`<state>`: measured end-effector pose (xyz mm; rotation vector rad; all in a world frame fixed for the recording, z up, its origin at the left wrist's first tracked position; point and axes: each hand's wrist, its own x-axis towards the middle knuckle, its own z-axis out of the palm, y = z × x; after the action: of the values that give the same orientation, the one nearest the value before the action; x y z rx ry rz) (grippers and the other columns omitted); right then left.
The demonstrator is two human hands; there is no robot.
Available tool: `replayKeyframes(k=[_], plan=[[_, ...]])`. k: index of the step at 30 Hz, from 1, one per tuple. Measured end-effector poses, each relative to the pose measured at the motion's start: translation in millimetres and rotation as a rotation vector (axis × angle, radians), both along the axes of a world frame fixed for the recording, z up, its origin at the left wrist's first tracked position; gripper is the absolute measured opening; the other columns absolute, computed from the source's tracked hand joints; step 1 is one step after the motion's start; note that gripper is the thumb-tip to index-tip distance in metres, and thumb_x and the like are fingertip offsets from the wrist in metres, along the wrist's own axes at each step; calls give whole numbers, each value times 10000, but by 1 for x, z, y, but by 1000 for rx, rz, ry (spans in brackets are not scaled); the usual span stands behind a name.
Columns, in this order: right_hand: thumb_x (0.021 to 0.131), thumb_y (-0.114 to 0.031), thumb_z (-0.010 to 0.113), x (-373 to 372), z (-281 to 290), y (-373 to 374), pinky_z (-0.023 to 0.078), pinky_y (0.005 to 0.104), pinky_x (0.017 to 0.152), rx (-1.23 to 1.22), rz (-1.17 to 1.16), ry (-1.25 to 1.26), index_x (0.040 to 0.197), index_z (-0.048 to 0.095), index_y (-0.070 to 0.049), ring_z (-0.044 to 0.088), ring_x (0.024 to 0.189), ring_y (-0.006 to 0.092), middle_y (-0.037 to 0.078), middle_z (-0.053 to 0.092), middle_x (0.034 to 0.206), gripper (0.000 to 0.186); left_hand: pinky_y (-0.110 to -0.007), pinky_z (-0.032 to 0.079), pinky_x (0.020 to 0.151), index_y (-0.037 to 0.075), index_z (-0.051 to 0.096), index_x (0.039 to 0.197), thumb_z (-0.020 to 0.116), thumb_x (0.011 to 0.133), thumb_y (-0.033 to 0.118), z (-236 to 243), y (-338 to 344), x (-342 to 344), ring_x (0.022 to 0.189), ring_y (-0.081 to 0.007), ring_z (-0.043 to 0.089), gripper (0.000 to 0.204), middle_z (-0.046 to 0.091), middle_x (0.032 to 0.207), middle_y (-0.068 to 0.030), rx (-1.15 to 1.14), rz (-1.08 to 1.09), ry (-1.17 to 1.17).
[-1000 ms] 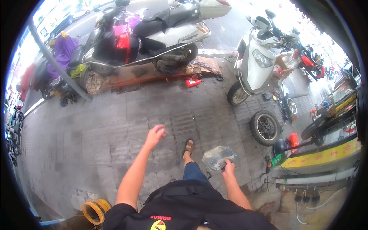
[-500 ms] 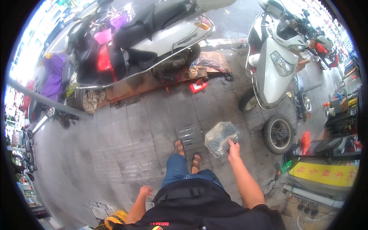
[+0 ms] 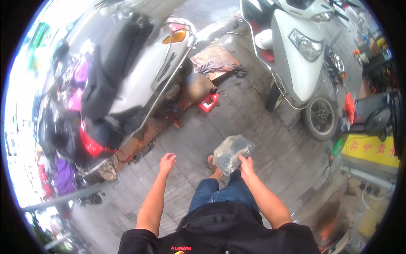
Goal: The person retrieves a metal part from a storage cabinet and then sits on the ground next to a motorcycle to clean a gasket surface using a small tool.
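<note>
My right hand (image 3: 246, 166) grips the near right edge of a clear, dirty plastic tray-like piece (image 3: 228, 154) with angled corners. I hold it in front of my legs, over the paving. My left hand (image 3: 168, 161) is raised out in front, level with the tray-like piece and apart from it. Its fingers are loosely curled, and I see nothing in them. Beyond my left hand stands a white scooter (image 3: 137, 91) with a long dark seat (image 3: 112, 63). A red plastic bottle (image 3: 209, 103) lies on the ground beside that scooter.
Another white scooter (image 3: 296, 63) stands ahead on the right, with a wheel (image 3: 320, 119) close to it. A brown board (image 3: 215, 59) lies on the ground between the scooters. A yellow sign (image 3: 368, 149) and a red bag (image 3: 350, 108) are at the right edge.
My view has turned left and I have stepped forward, nearer the left scooter. My left hand has risen from beside my hip to the front. The tray-like piece stays in my right hand.
</note>
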<state>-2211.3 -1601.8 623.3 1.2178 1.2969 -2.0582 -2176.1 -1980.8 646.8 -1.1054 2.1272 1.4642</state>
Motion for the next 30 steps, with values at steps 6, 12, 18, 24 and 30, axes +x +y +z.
replayKeyframes(k=[6, 12, 18, 24, 30], plan=[[846, -115, 593, -44, -70, -41, 511, 324, 643, -13, 59, -76, 1142, 534, -40, 604, 841, 173, 54, 599, 1010, 311, -319, 489, 773, -1, 607, 1075, 647, 808, 205, -55, -30, -112, 887, -218, 630, 340, 660, 1010, -134, -341, -293, -21], [877, -96, 569, -78, -113, -62, 466, 290, 717, -41, -8, -216, 1135, 528, -6, 568, 880, 142, 51, 593, 1024, 277, -397, 446, 891, 29, 587, 1119, 662, 767, 288, -180, -54, -197, 1017, -319, 574, 444, 594, 1095, -192, -536, -551, -87], [880, -105, 591, -94, -198, -104, 412, 271, 833, 20, -122, -280, 1113, 512, 15, 532, 929, 126, 61, 582, 1049, 274, -424, 398, 955, 12, 503, 1225, 648, 774, 363, -317, -95, -304, 1133, -360, 495, 590, 523, 1213, -220, -731, -707, -175], [878, -113, 611, -110, -207, -93, 433, 264, 818, -43, -23, -318, 1072, 543, 3, 538, 920, 94, 41, 594, 1015, 236, -464, 367, 996, 28, 442, 1316, 532, 836, 493, -418, -176, -357, 1228, -393, 432, 675, 453, 1324, -238, -1226, -669, -108], [888, -148, 622, -116, -210, -78, 432, 247, 788, -88, 67, -471, 1005, 553, -7, 537, 870, 87, 27, 604, 950, 195, -502, 447, 872, 57, 583, 1108, 508, 864, 405, -458, -226, -387, 1027, -398, 576, 431, 601, 1105, -210, -1389, -1020, -143]])
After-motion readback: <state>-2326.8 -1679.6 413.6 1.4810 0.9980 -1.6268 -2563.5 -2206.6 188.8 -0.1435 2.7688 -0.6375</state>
